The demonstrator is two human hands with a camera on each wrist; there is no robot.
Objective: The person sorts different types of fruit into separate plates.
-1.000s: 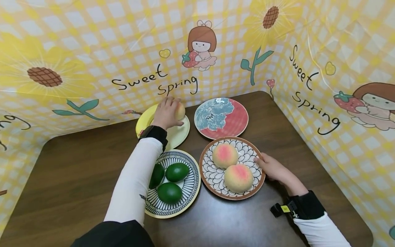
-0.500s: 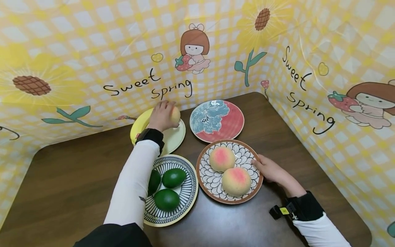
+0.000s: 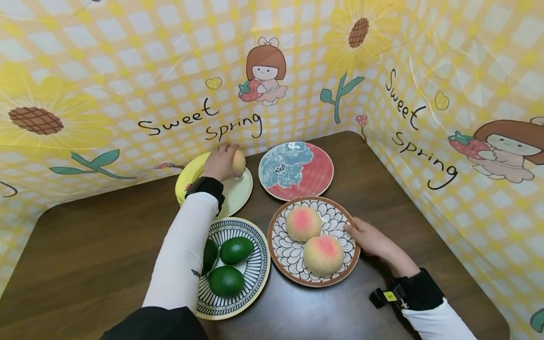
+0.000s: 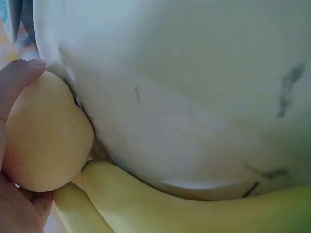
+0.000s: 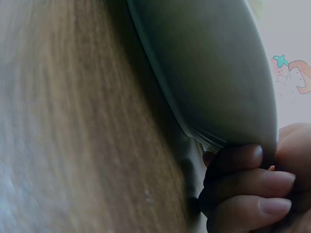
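My left hand (image 3: 219,163) grips a peach (image 3: 239,161) at the far side of a pale green plate (image 3: 240,196). In the left wrist view the thumb and fingers curl round this peach (image 4: 48,131), right by the banana tips. The bananas (image 3: 191,172) lie along the plate's left side, partly behind the hand. My right hand (image 3: 370,240) holds the brown-rimmed plate (image 3: 293,268) at its right edge, which carries two pink-topped peaches (image 3: 324,256). Seen by the right wrist camera, its fingers (image 5: 243,182) curl under the plate's pale underside (image 5: 209,77).
A patterned plate (image 3: 260,283) with dark green oval fruits (image 3: 236,250) stands at front left, partly behind my left sleeve (image 3: 182,255). A red and blue flower plate (image 3: 316,172) lies at the back. Printed cloth walls (image 3: 178,56) border the wooden table (image 3: 106,250).
The head view has shifted, so the scene sits lower and further left. The left thumb has closed in against the peach. The right hand keeps its hold on the plate.
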